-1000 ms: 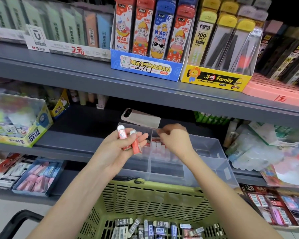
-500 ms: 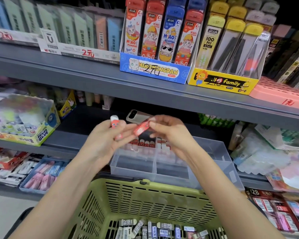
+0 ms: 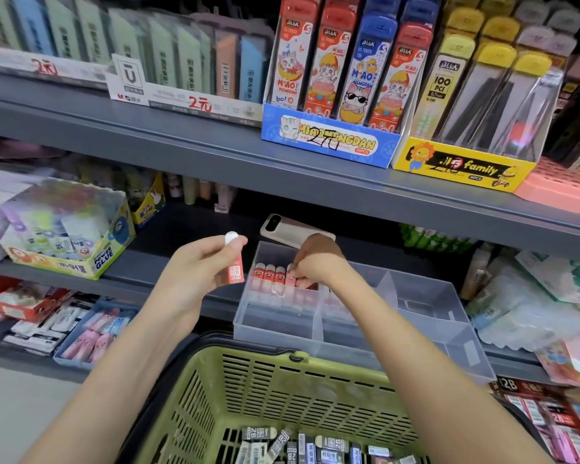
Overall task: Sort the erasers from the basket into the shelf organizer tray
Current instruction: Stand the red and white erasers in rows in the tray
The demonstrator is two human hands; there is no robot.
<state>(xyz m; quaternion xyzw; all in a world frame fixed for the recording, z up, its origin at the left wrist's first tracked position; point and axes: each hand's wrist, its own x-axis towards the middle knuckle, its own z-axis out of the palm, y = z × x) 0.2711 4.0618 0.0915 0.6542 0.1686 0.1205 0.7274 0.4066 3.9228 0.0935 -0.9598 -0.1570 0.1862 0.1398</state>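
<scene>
Erasers (image 3: 271, 274) line the tray's (image 3: 416, 298) far-left compartment, right hand (image 3: 315, 262) pinching the end one. Left hand (image 3: 195, 272) grips a spare eraser (image 3: 235, 272). Basket (image 3: 282, 380) below the tray looks far from emptied.

Head-worn, forward-down, seemingly close over basket (image 3: 315, 390)

stationery shop | shelves (image 3: 282, 169) of boxed stock | handwritten price labels (image 3: 200, 102)
</scene>
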